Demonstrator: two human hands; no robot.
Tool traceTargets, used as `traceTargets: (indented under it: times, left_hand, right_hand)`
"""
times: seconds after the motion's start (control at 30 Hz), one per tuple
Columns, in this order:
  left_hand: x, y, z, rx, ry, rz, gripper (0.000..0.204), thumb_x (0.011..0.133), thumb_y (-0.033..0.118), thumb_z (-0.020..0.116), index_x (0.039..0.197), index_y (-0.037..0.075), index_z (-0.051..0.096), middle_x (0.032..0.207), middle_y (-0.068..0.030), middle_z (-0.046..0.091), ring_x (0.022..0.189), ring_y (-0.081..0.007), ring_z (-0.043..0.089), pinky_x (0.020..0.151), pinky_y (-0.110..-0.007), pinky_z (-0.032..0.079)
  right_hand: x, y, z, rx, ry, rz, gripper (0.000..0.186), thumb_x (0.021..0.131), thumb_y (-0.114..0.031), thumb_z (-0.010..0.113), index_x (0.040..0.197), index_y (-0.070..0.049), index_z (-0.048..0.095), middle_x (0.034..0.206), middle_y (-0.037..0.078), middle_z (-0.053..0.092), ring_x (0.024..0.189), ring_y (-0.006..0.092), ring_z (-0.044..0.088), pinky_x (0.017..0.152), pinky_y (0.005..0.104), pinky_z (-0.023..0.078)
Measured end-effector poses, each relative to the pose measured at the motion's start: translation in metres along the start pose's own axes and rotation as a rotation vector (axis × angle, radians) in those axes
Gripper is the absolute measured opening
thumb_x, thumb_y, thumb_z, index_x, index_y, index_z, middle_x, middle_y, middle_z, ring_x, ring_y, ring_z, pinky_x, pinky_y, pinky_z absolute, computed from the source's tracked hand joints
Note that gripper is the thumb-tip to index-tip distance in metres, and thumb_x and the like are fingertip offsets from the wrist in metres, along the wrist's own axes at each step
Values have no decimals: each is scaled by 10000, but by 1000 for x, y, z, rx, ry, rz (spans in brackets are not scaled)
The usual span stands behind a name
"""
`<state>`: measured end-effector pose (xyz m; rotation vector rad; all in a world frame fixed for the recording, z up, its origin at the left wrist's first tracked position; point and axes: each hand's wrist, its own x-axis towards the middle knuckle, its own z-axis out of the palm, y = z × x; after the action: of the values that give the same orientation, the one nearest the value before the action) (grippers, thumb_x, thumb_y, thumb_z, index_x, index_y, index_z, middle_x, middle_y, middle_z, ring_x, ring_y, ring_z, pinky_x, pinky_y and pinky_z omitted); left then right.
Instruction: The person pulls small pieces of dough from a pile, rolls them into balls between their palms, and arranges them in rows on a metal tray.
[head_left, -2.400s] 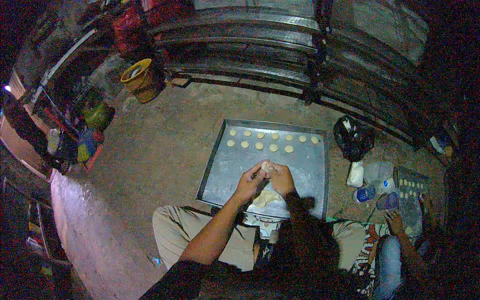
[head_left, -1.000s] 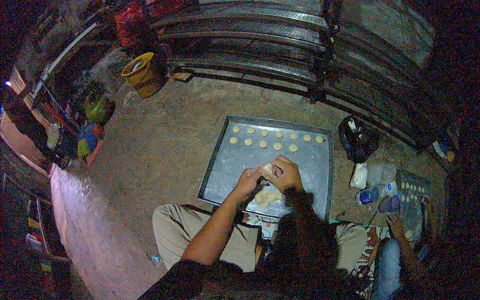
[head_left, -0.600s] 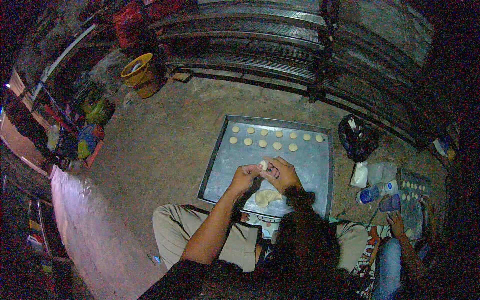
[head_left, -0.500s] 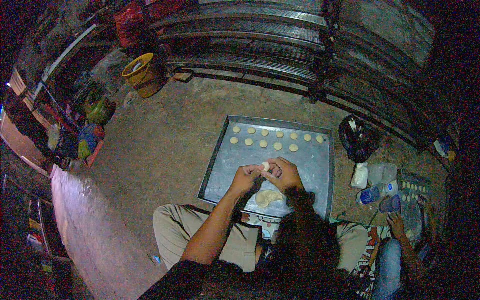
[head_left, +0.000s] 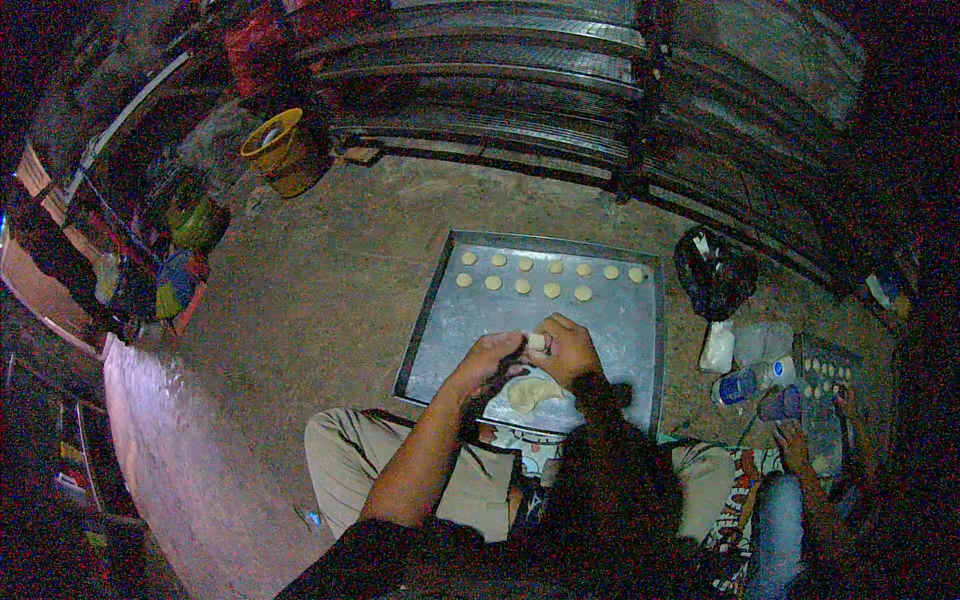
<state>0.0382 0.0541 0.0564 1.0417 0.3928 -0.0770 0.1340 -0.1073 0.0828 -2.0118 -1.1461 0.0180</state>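
A wide metal baking tray (head_left: 450, 330) lies flat on an earthen floor, directly ahead of a person sitting with knees drawn up at the tray's near edge. On the tray's far end sit 2 rows of small, pale, flattened dough rounds (head_left: 524, 286), 11 in all, well apart from the hands. Closer in, a larger lump of dough (head_left: 532, 393) rests on the tray's near part, just below and between both hands. The left hand (head_left: 489, 360) and right hand (head_left: 566, 349) meet above the tray, fingers curled toward each other, pinching 1 small dough piece (head_left: 538, 342) between their fingertips. That piece sits at the meeting point, about equally near to both hands, too small and rounded to show a long axis. To the right, off the tray, another person's hand (head_left: 795, 447) rests near a plastic bottle (head_left: 748, 382) and a second, smaller tray (head_left: 812, 352).
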Motion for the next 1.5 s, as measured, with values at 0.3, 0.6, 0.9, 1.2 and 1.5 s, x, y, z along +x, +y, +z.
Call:
traceTargets:
  times: [0.3,0.6,0.9,1.2,1.5]
  left_hand:
    - [9,-7,-6,516,255,369,229,925,262,685,877,39,701,794,-28,669,723,-108,586,663,-270,461]
    - [17,-19,-14,243,100,183,284,952,319,647,877,48,678,740,11,606,661,-84,535,596,-256,422]
    - [-5,6,18,161,129,107,320,989,335,596,1004,36,710,801,-18,682,668,-85,585,597,-238,452]
    - [9,-13,4,659,350,419,250,967,220,614,1029,0,716,793,-51,712,661,-116,619,598,-298,493]
    - [0,-12,36,-229,186,199,277,966,207,637,1135,-13,654,922,-62,703,714,-121,632,671,-244,529]
  right_hand:
    - [1,-8,8,63,-30,129,411,758,-223,814,1100,-53,664,875,114,636,765,254,645,718,368,529]
    - [-1,-16,0,68,10,14,317,722,-142,780,1014,-73,679,891,93,651,740,247,649,698,345,539]
    - [-2,-5,3,40,97,-123,318,756,-114,757,1056,-45,677,969,119,668,922,311,641,853,392,517]
    - [-1,-4,8,253,75,81,215,828,-121,737,1021,-36,695,889,115,650,750,233,655,683,329,526]
    - [-2,7,21,123,123,165,168,863,-175,695,983,-60,669,889,139,616,830,358,644,747,420,528]
